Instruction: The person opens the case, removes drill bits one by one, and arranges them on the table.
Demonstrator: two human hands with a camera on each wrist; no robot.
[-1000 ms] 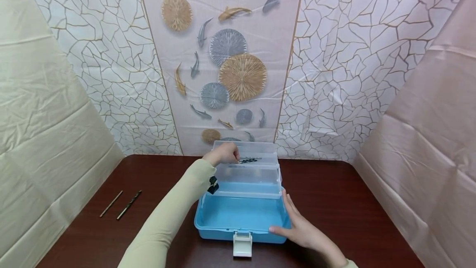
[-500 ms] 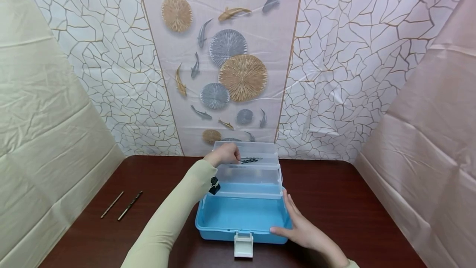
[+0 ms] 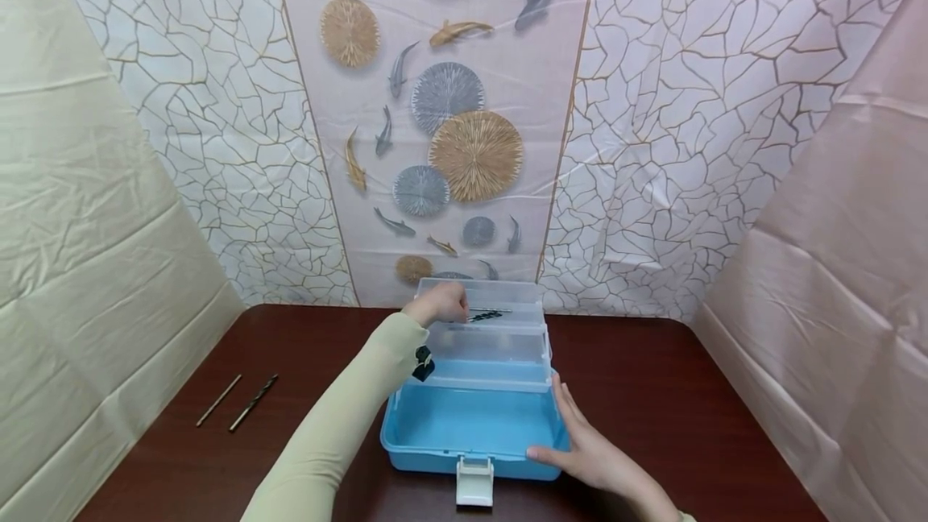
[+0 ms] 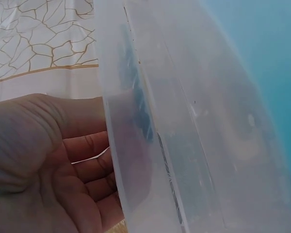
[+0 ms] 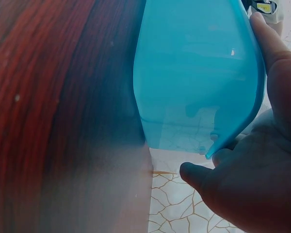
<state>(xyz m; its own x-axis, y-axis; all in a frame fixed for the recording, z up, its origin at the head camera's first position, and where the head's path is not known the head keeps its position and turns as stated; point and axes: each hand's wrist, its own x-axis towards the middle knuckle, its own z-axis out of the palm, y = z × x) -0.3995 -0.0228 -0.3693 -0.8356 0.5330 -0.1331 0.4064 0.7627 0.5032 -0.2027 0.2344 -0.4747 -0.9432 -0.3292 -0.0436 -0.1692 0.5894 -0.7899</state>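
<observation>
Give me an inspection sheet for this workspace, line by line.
Surface: dark reddish wood-grain table.
Job's things: open light-blue plastic box, white plastic latch in front; translucent plastic upper tray holding slender metal drill bits; slim brownish metal bit and dark spiral metal bit apart, table's left.
Clutter: nothing seen.
Hands: left hand at upper tray, grip unclear; right hand against box's right side.
Cables: nothing seen.
Surroundings: patterned pale sheets behind.
</observation>
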